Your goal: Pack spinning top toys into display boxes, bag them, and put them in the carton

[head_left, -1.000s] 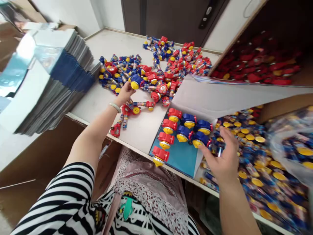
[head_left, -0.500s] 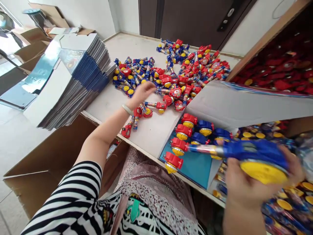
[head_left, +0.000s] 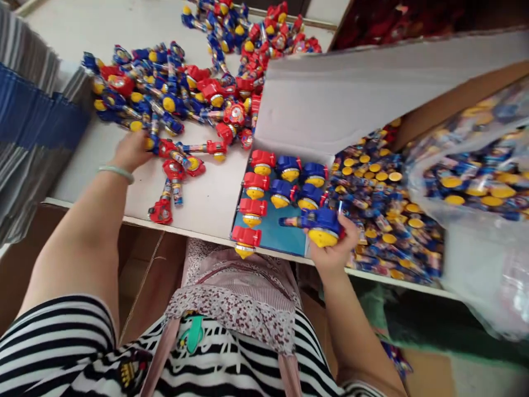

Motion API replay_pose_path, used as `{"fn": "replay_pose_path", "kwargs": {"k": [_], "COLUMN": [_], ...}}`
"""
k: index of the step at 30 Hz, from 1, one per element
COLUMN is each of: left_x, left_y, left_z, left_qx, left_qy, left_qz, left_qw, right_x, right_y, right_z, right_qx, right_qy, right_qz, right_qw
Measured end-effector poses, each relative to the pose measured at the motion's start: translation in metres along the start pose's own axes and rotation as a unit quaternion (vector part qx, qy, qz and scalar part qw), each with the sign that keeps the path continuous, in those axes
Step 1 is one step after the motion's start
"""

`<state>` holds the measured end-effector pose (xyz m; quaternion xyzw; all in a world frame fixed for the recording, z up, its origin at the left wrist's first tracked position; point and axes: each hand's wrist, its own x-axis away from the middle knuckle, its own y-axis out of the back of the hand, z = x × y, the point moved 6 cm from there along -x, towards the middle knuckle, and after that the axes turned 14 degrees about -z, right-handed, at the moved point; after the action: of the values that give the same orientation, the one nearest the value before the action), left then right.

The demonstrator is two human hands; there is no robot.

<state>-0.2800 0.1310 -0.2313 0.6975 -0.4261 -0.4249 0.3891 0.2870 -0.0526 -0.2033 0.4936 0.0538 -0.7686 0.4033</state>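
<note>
Gripping a blue-and-yellow spinning-top toy (head_left: 324, 223) over the box (head_left: 281, 241): right hand (head_left: 334, 257). Left hand's (head_left: 132, 150) by the toy heap (head_left: 169, 77), can't tell if it's gripping. Raised flap (head_left: 322, 99) blocks stuff behind; stickers (head_left: 235, 113) too blurry to read.

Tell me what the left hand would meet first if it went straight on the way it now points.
Most likely the blue-and-yellow toy right at the end of the left hand, with a red toy just beyond. Whether the hand already touches the first is unclear.
</note>
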Motion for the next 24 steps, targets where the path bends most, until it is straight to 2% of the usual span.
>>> {"fn": "replay_pose_path", "kwargs": {"k": [3, 5, 9, 12, 17, 21, 24], "left_x": [0.018, 0.030, 0.044, 0.054, 0.088, 0.118, 0.135], "left_y": [0.028, 0.048, 0.078, 0.089, 0.099, 0.106, 0.110], "left_z": [0.016, 0.017, -0.004, -0.033, -0.112, -0.173, -0.207], "left_qx": [0.151, 0.293, 0.467, 0.568, 0.660, 0.670, 0.673], "left_qy": [0.099, 0.145, 0.105, 0.047, -0.057, -0.101, -0.104], "left_qz": [-0.066, -0.105, -0.149, -0.160, -0.078, 0.026, 0.105], "left_qw": [0.981, 0.939, 0.865, 0.806, 0.745, 0.735, 0.725], "right_x": [0.006, 0.007, 0.003, -0.001, 0.001, 0.013, 0.014], "right_y": [-0.022, -0.034, -0.043, -0.040, -0.043, -0.062, -0.066], "right_z": [0.005, 0.012, 0.021, 0.022, 0.011, 0.012, 0.020], "right_qx": [-0.063, -0.089, -0.105, -0.146, -0.115, -0.096, -0.081], "right_qy": [0.004, 0.012, 0.028, 0.024, -0.014, -0.035, -0.046], "right_qz": [0.021, 0.038, 0.094, 0.110, 0.130, 0.202, 0.271], "right_qw": [0.998, 0.995, 0.990, 0.983, 0.985, 0.974, 0.958]}}
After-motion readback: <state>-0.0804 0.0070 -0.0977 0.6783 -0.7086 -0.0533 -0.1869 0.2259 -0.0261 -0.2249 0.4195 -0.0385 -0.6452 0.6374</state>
